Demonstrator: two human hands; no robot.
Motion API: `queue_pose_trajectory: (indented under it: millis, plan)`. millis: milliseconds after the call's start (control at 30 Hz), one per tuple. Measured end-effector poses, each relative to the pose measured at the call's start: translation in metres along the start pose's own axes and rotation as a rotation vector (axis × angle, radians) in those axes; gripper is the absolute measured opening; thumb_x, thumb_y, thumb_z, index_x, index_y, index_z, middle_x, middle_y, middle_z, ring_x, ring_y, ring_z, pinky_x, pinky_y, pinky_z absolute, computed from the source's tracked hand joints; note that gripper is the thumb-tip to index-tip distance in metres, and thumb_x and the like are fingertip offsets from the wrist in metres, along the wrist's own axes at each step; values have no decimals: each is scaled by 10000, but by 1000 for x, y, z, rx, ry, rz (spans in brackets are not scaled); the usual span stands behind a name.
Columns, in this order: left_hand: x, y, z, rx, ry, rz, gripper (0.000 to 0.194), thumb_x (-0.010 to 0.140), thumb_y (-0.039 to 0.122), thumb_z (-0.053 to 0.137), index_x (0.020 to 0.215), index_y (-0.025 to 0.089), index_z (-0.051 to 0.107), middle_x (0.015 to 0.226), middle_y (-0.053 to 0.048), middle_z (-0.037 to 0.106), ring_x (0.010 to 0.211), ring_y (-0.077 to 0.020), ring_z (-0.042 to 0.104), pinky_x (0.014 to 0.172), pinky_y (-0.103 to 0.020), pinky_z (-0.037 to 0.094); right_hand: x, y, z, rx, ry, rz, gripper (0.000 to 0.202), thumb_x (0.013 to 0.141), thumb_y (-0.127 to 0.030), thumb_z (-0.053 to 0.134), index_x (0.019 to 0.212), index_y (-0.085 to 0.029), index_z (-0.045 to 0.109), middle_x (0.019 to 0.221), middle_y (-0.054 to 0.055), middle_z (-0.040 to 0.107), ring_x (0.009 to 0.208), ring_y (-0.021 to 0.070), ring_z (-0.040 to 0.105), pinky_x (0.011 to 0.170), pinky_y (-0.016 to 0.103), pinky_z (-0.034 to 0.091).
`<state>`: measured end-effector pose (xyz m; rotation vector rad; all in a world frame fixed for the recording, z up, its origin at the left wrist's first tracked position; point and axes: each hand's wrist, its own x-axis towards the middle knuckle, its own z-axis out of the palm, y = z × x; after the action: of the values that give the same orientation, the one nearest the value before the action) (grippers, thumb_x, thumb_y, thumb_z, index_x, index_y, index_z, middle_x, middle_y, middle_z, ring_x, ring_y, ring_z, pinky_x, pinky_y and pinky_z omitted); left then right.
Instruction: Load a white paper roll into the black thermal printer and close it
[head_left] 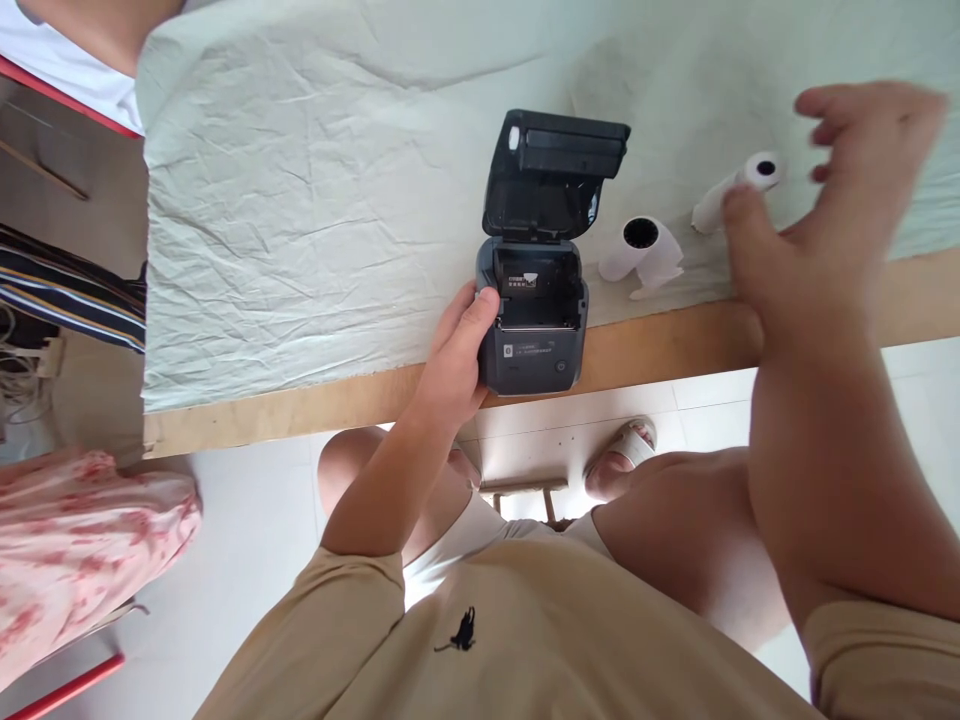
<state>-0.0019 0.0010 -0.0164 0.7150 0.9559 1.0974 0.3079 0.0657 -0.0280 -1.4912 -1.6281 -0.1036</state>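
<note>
A small dark printer (pixel 534 362) stands at the table's front edge, its lid (pixel 555 165) swung up and its paper compartment exposed with no roll inside. My left hand (pixel 457 350) grips its left side, thumb on the rim. To the right lies a white paper roll (pixel 621 262) with a wide dark core and a loose, torn end. Farther right is a narrower white roll (pixel 754 176) with a small core. Over and beside that one is my right hand (pixel 832 210), slightly blurred, fingers apart, nothing held; its thumb overlaps the roll in view.
A pale green cloth (pixel 315 200) covers the table, leaving a bare wooden front edge (pixel 285 408). Part of another person (pixel 97 30) shows at the top left. Pink patterned fabric (pixel 90 550) and cables (pixel 19 360) are at the left, off the table.
</note>
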Motion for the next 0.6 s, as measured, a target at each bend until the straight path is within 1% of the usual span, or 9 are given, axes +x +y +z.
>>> queue_pose_trajectory:
  millis: [67,100,167,233,333,400,500,533,600]
  plan:
    - [0,0,0,-5,-4,-4,465,979,693,786,1108,247,777,1165,-45,884,1332,-344,830,1070,-441,735,-1,13,3,-47,-135,157,754,680,-93,857,1409,-263,764,1378,161,730,1108,331,772,952,540,647]
    - [0,0,-1,-6,-8,-10,474,982,699,779,1118,245,778,1170,-45,882,1324,-343,833,1062,-440,736,-2,14,4,-52,-180,209,771,685,-81,856,1425,-271,756,1338,135,738,1014,283,773,916,513,662]
    - [0,0,-1,-6,-12,-19,487,986,708,773,1127,242,779,1176,-46,879,1312,-343,837,1053,-437,736,-5,10,2,-49,-233,236,798,729,-56,822,1486,-281,710,1229,81,763,890,218,747,858,460,671]
    - [0,0,-1,-5,-8,-19,493,985,714,772,1121,240,781,1173,-46,875,1305,-343,839,1047,-434,735,-6,0,-2,-42,-291,241,807,776,-22,768,1532,-283,656,1171,51,781,855,193,722,843,426,663]
    - [-1,1,0,-5,-2,-13,493,987,716,769,1111,239,787,1170,-44,875,1292,-341,842,1029,-430,738,-3,-12,-4,-53,-377,251,769,786,7,780,1493,-284,689,1259,76,758,919,190,710,921,431,650]
    - [-1,1,0,-2,7,-12,494,987,717,768,1109,240,790,1159,-39,878,1279,-335,847,1018,-426,739,1,-12,-2,-71,-370,261,736,763,-2,844,1442,-267,743,1305,112,731,991,204,709,957,432,635]
    - [-1,1,1,9,28,-5,493,978,719,780,1099,241,789,1119,-31,882,1258,-325,854,1017,-419,738,3,-7,1,-91,-327,327,685,816,-39,858,1458,-240,732,1206,98,740,964,198,695,934,425,598]
    - [-1,1,1,11,31,-2,493,970,717,791,1093,239,789,1107,-31,883,1255,-324,855,1017,-418,738,4,-5,1,-83,-287,348,694,836,-53,855,1488,-230,699,1182,85,735,940,190,689,895,415,579]
    - [-1,1,2,1,23,-2,495,946,711,822,1078,234,790,1101,-35,886,1253,-328,856,1015,-420,739,4,-9,-3,-14,-133,316,714,841,-112,884,1504,-218,643,1247,92,710,977,197,686,808,395,534]
